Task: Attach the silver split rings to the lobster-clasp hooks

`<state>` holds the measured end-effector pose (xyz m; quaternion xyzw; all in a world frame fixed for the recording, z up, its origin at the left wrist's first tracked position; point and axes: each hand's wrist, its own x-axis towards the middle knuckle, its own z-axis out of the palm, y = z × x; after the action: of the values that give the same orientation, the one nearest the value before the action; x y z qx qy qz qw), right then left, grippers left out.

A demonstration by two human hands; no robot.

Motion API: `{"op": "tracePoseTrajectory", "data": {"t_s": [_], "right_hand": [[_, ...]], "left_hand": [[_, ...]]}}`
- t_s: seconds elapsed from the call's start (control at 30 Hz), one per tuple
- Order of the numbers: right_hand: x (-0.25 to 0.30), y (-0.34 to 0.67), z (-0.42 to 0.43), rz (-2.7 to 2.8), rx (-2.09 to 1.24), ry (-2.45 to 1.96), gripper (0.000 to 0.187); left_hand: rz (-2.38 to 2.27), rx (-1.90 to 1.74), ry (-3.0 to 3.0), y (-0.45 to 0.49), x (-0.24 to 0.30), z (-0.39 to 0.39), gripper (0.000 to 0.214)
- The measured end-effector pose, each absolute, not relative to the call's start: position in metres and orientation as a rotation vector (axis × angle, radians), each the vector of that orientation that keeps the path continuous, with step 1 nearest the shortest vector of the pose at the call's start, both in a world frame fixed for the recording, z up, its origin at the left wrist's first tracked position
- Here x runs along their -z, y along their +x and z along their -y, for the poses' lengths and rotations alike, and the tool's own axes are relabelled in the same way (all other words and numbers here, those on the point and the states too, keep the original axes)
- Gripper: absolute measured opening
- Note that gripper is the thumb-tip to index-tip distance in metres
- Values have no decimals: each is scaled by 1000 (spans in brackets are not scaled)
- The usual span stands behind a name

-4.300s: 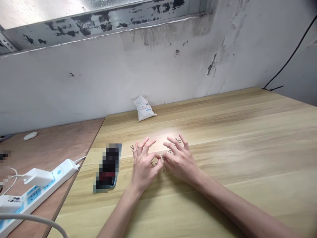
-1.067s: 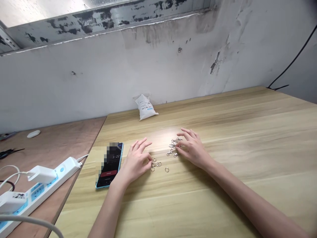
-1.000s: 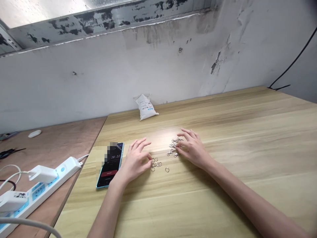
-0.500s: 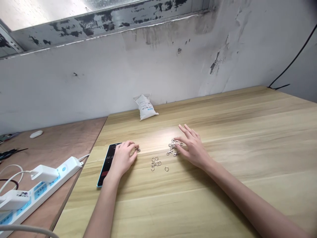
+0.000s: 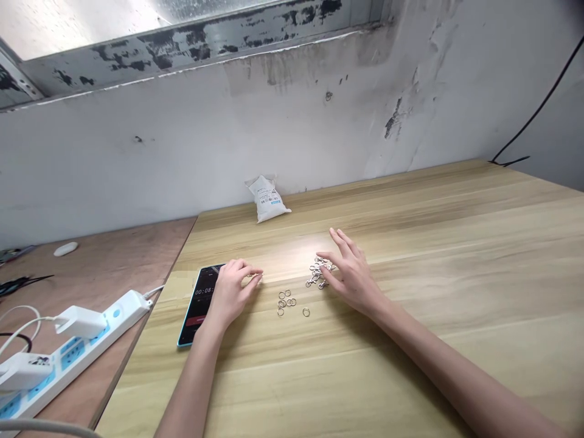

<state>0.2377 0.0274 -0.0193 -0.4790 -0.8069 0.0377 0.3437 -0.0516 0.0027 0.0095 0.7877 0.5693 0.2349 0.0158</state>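
Note:
My left hand (image 5: 235,289) rests over the right edge of a phone (image 5: 196,310), thumb and forefinger pinched together. A small metal clasp is between those fingertips, almost wholly hidden; only a glint shows. To the right, my right hand (image 5: 356,277) is open, fingers spread. Its thumb and forefinger straddle a small pile of silver swivel clasps (image 5: 314,278), partly covering it. Between the hands, nearer to me, lie several metal rings (image 5: 281,303) in a loose cluster. A single ring (image 5: 306,312) lies apart on their right.
A white plastic packet (image 5: 269,201) stands at the back by the wall. On the lower brown table (image 5: 137,255) at left lie a power strip (image 5: 86,347) with plugged-in chargers, cables and a white oval object (image 5: 66,248). A black cable (image 5: 538,112) hangs at far right.
The left fingertips have moved slightly right and closed over the small metal piece that showed beside them. My right thumb and forefinger have shifted a little left over the clasps.

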Motion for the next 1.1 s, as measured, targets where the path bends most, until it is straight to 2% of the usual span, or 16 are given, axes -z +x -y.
{"op": "tracePoseTrajectory", "data": {"t_s": [0.17, 0.37, 0.57, 0.9, 1.1], "right_hand": [[12, 231, -20, 2135, -186, -1104, 26], [7, 219, -3, 2242, -399, -815, 22], [7, 214, 2, 2157, -495, -711, 16], [5, 214, 1, 2106, -411, -723, 11], [7, 215, -1, 2087, -383, -736, 11]], "left_hand": [[-1455, -987, 2223, -23, -16, 5, 13], [-1168, -1056, 1965, 9, -16, 21, 7], [-1143, -1144, 1874, 16, -14, 23, 3], [-1239, -1122, 1820, 14, -11, 22, 6], [-1245, -1028, 1555, 21, -10, 21, 17]]}}
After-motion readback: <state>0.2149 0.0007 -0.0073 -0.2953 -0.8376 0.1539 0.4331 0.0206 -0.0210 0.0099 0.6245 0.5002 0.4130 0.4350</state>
